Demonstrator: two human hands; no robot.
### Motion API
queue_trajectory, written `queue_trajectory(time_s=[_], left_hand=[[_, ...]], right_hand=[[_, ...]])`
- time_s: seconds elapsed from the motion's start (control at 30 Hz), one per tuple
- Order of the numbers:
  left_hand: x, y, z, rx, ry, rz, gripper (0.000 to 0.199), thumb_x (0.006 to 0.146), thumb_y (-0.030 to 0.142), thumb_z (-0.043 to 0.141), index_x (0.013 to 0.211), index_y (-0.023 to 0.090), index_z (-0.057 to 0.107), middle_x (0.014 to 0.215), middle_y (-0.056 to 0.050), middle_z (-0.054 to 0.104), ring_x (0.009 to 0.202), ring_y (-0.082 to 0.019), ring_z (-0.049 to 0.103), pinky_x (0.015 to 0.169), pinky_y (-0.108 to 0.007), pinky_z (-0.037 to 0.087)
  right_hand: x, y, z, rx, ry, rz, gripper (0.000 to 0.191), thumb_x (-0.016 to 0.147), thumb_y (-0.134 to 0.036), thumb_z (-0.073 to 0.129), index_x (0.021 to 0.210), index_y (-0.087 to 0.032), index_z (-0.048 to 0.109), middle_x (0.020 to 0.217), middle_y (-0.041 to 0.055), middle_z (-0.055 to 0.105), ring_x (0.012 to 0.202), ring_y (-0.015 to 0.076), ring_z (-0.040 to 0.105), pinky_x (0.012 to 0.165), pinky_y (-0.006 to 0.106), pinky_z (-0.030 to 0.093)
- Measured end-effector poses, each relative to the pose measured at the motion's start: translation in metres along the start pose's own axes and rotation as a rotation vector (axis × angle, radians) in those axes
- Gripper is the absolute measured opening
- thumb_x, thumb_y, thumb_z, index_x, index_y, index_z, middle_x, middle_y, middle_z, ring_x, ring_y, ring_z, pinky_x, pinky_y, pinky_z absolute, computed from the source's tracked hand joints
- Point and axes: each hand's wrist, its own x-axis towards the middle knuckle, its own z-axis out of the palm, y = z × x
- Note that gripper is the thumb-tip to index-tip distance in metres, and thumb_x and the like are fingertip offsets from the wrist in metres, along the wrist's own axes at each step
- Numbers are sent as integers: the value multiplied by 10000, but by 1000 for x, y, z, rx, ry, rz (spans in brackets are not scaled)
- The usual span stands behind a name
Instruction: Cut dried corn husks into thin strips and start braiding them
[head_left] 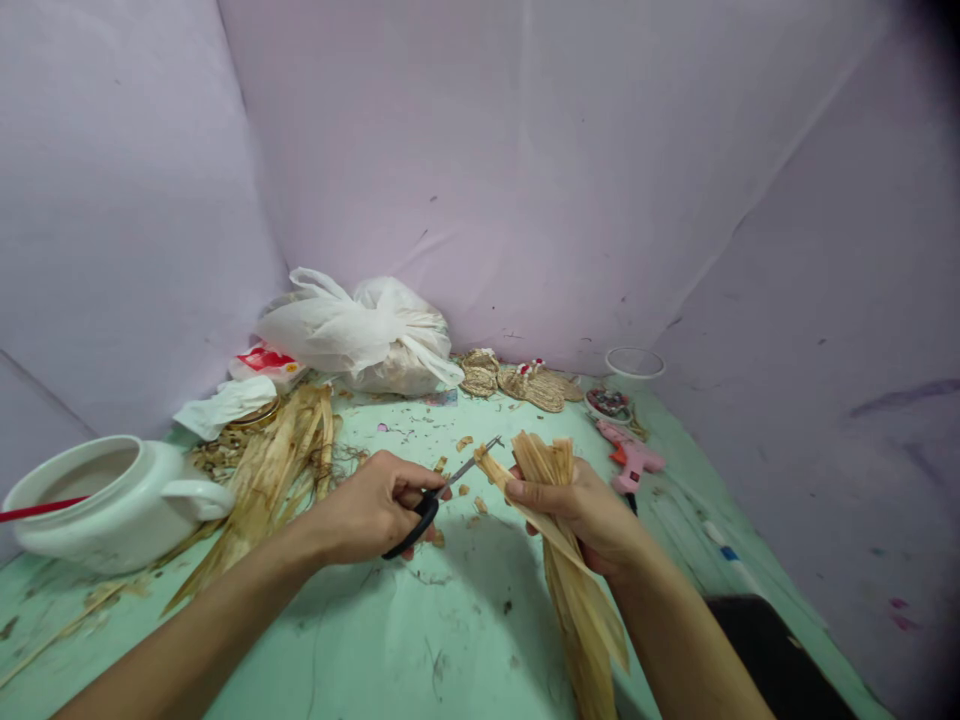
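Observation:
My left hand [379,505] is closed round the black handles of a pair of scissors [459,472]. Their blades point up and to the right, close to the end of one dried strip. In my right hand [574,505] is a bundle of dried, straw-coloured leaf strips [574,600], gripped near its upper end. One strip sticks out to the left of the bundle, and the long ends hang down toward the front of the table. Small cut bits [480,505] lie on the green table [420,640] between and behind the hands.
At left stand a white pot [97,540] with a red stick in it and a heap of dried leaves [281,460]. A tied white plastic bag [367,330] and woven straw pieces [532,388] lie against the back wall. A pink glue gun [634,455] and a dark flat object [772,655] are at right.

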Motion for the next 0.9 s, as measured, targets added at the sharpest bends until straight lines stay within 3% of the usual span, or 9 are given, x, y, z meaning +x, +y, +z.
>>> queue_trajectory(time_s=[0.23,0.5,0.7,0.8,0.9], left_hand=[[4,-7,0,96,-3,93,300,641,186,555,928,136,629,771,-40,664,582,-116,538,488,-195,377],[3,-3,-2,-33,7,-27,311,561,130,521,857,129,617,694,-48,679,493,-125,575,405,-184,340],[6,0,-9,-87,267,-59,369,574,195,593,938,140,558,700,-49,677,436,-109,550,327,-159,280],[2,6,-17,-83,413,-37,397,572,203,622,959,138,559,661,-36,667,429,-95,516,339,-166,282],[-5,9,-31,-42,504,-5,398,559,216,660,943,153,581,578,5,622,429,-93,479,389,-194,341]], right_hand=[[-3,0,5,-43,-78,-1,202,538,-230,747,596,-151,570,524,-33,474,460,78,419,434,213,318],[-2,-1,5,-44,-72,4,214,538,-242,753,586,-153,564,520,-28,466,458,80,415,420,212,312],[2,2,-1,138,-30,17,302,522,-296,781,751,-168,631,617,-20,532,524,103,491,467,237,439],[1,0,-8,252,-50,-90,309,532,-308,788,776,-170,659,689,-1,584,633,132,553,661,311,508],[-3,-8,-10,294,-86,-198,161,634,-289,734,734,-183,666,828,45,659,885,217,598,856,391,462]])
